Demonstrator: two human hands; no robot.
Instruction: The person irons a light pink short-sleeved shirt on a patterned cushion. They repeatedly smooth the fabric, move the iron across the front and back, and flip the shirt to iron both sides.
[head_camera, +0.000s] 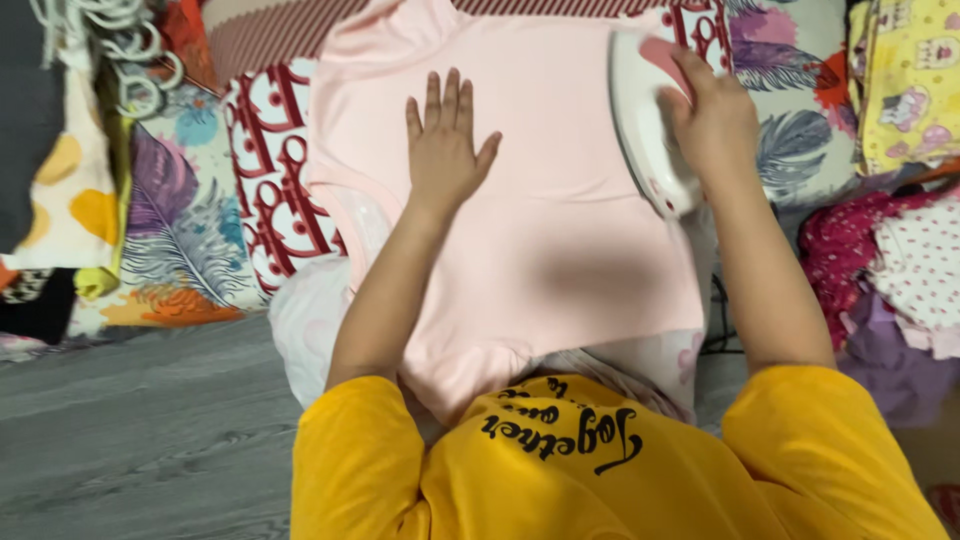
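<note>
Grey wood-grain flooring (130, 430) is stretching out at the near left, and a person in a yellow short-sleeved top with dark lettering (560, 460) is sitting low over the work. Just beyond their lap, a pale pink cotton garment (560, 250) is lying spread flat over a padded surface, its hem nearest the person and its shoulders pointing away. The left hand (445, 150) is lying open on the middle of the fabric, palm down, fingers stretched and slightly fanned, gripping nothing and simply pressing the cloth flat. The right hand (712, 118) is closing around the handle of a white and pink electric iron (650, 120), which is sitting on the garment's far right edge. Further out, patterned cushions with red and white motifs and grey feather prints (265, 170) are crowding round the pink cloth. At the far left, white plastic hangers (125, 50) are dangling, and at the right, heaps of yellow, magenta and dotted clothing (905, 190) are piling up.
</note>
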